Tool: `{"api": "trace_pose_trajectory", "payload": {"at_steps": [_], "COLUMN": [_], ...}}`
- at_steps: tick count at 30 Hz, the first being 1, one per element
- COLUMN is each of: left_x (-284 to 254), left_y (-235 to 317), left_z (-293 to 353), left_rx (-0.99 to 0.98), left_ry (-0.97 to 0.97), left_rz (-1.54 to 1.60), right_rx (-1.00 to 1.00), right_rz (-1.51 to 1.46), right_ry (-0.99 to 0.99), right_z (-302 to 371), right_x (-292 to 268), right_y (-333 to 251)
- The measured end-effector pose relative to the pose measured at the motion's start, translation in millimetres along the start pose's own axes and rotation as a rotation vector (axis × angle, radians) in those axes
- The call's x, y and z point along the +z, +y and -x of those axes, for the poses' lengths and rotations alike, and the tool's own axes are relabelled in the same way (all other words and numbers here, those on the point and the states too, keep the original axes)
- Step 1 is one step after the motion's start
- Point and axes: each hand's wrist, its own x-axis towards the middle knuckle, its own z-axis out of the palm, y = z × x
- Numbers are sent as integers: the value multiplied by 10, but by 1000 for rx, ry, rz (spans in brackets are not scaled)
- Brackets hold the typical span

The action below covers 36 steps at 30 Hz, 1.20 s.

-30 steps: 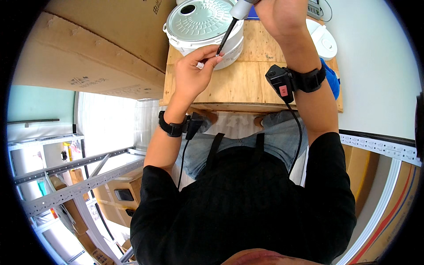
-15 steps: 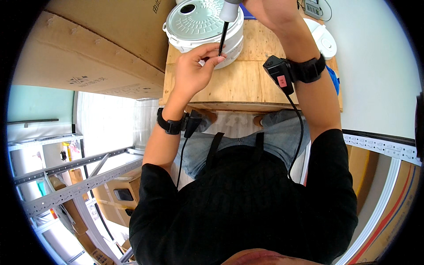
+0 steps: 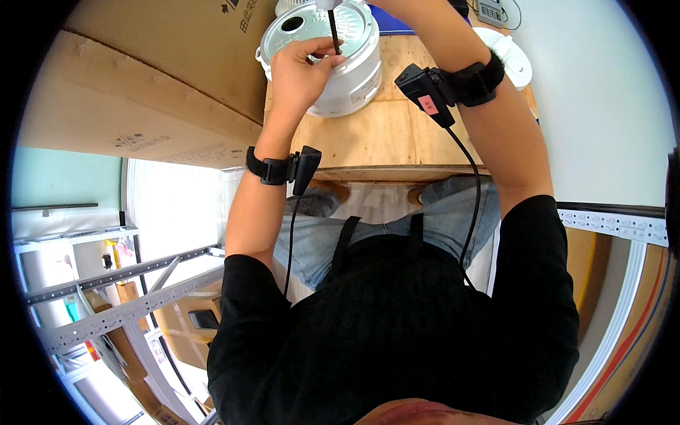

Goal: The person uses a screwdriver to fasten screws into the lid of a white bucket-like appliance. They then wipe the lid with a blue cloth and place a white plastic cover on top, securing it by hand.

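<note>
A white, round appliance body (image 3: 345,103), much like a rice cooker, stands on the wooden table. Its pale green top disc (image 3: 319,27) has radiating slots and a dark round hole. Over the disc's near right edge, my left hand (image 3: 301,74) is closed, thumb and fingers pinching at the lower end of a screwdriver (image 3: 333,28). The tool's black shaft points down, and its light handle is cut off by the upper edge. Only the heel of my right hand (image 3: 388,5) shows there; its fingers are out of sight, so its grip is hidden.
The wooden table (image 3: 397,134) carries a blue flat item (image 3: 393,23) behind the appliance, a white round part (image 3: 513,60) at right and a grey keypad device (image 3: 490,13). Tall cardboard boxes (image 3: 163,85) crowd the left; a white wall (image 3: 595,106) stands right.
Both hands and the screwdriver have moved up and left. The screwdriver's tip has gone from beside the appliance's wall to over the disc's edge. My right hand has mostly left the view.
</note>
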Motion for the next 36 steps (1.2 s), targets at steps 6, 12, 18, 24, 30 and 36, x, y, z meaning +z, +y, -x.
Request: {"api": "trace_pose_trajectory", "payload": {"at_steps": [6, 12, 18, 24, 30, 36], "left_x": [48, 19, -24, 25, -19, 37], "left_y": [28, 48, 22, 72, -103, 42], "left_z": [15, 27, -22, -85, 4, -60], "left_rx": [-27, -61, -108, -89, -61, -21], "left_ry": [-6, -35, -117, -37, 18, -84], "left_rz": [31, -35, 180, 278, 205, 138], "right_rx": [-127, -87, -50, -174, -528, 27], "right_rz": [89, 144, 72, 147, 469, -77], "right_ry": [48, 5, -36, -50, 98, -95], "right_z": [27, 69, 32, -6, -56, -64], "right_x": [-29, -7, -33, 3, 146, 31], "right_y": [114, -9, 66, 95, 255, 120]}}
